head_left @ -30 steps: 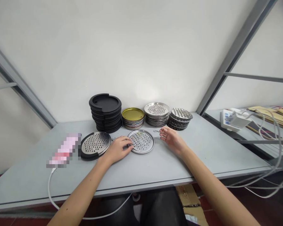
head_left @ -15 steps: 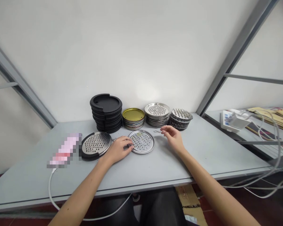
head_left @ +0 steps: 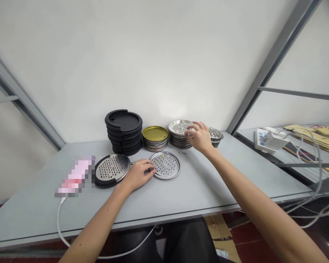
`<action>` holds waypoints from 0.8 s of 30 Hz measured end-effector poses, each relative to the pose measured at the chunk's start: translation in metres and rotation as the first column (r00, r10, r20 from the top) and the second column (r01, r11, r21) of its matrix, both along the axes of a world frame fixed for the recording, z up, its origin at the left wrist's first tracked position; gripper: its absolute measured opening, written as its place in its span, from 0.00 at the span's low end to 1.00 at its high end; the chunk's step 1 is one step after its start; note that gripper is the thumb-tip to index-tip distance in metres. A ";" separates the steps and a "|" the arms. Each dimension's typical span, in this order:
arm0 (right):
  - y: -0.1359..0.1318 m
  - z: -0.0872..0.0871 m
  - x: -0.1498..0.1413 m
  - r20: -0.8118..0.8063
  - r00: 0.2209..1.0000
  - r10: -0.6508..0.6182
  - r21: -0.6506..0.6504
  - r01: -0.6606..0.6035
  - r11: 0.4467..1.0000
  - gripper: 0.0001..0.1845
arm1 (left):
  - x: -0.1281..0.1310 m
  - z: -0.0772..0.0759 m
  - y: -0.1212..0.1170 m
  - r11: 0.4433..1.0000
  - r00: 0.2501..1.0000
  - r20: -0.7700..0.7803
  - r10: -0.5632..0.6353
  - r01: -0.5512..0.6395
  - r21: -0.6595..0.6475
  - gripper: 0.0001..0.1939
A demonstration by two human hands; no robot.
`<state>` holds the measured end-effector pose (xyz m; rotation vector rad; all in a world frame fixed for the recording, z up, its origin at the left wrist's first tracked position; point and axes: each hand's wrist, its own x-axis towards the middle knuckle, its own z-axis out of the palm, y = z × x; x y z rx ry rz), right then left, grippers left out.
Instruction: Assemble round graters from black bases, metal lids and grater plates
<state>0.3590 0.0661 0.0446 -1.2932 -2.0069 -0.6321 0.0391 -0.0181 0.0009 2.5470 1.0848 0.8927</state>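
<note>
Left hand [head_left: 138, 174]: fingers curled at loose disc [head_left: 166, 166], grip unclear
Right hand [head_left: 199, 138]: fingers spread beside silver stack [head_left: 181, 141]
Loose disc: flat on counter [head_left: 153, 202], unrimmed
Black-rimmed disc [head_left: 111, 167]: seemingly assembled

The picture is bright. The wall [head_left: 159, 65] above the bench [head_left: 164, 204] has a soft pale glow, and the metal things shine. A faint shadow lies on the bench under the right arm [head_left: 244, 190]. Below the bench it is dark. Blocky squares hide the phone [head_left: 76, 175]. I can't see where the light comes from.
</note>
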 end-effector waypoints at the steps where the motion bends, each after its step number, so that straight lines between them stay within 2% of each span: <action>1: 0.000 0.001 0.001 -0.011 1.000 0.010 -0.005 -0.010 1.000 0.10 | 0.000 0.000 0.000 1.000 1.000 -0.001 -0.001 0.001 0.000 0.08; 14: 0.002 0.011 0.008 -0.164 0.986 0.032 -0.114 -0.051 0.992 0.07 | 0.000 0.002 -0.001 1.000 1.000 0.021 0.012 -0.012 -0.007 0.08; 19: 0.001 0.007 0.007 -0.183 0.983 0.019 -0.107 -0.040 0.993 0.06 | 0.002 0.004 -0.002 0.997 0.993 0.110 0.031 -0.023 -0.070 0.12; 21: 0.002 0.005 0.007 -0.178 0.984 0.021 -0.123 -0.043 0.991 0.06 | 0.002 0.006 -0.002 0.988 0.979 0.204 0.011 0.021 -0.155 0.16; 22: 0.002 0.004 0.007 -0.173 0.985 0.022 -0.133 -0.045 0.990 0.06 | 0.003 0.007 -0.002 0.973 0.958 0.286 -0.014 0.079 -0.216 0.20; 24: 0.002 0.003 0.005 -0.155 0.988 0.012 -0.153 -0.036 0.988 0.07 | 0.005 0.011 -0.002 0.895 0.855 0.516 -0.061 0.276 -0.351 0.31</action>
